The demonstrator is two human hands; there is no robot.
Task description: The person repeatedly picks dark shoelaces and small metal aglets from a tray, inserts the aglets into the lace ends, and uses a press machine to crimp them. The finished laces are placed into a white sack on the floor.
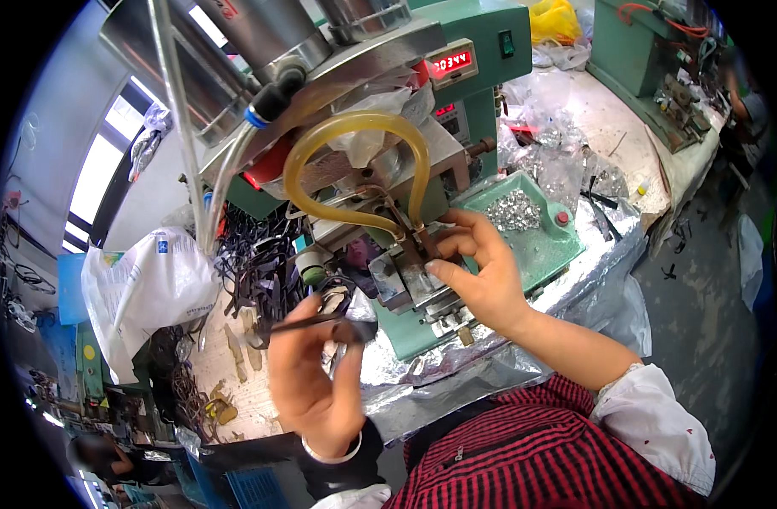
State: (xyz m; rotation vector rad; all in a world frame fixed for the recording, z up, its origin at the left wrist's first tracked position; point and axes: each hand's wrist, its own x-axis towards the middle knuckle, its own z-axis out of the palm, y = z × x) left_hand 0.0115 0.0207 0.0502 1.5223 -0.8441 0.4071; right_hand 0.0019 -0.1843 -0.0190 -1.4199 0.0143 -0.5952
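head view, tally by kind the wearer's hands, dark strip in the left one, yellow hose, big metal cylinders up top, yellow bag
Left hand and right hand: 2
Dark strip: 1
Yellow hose: 1
Metal cylinders: 3
Yellow bag: 1
Total: 8

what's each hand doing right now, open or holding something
Left hand: holding a thin flat dark strip.
Right hand: partly curled at the grey metal fixture; whether its grip holds anything cannot be told.

Head fisheye looks down, apparently near, over the bench.
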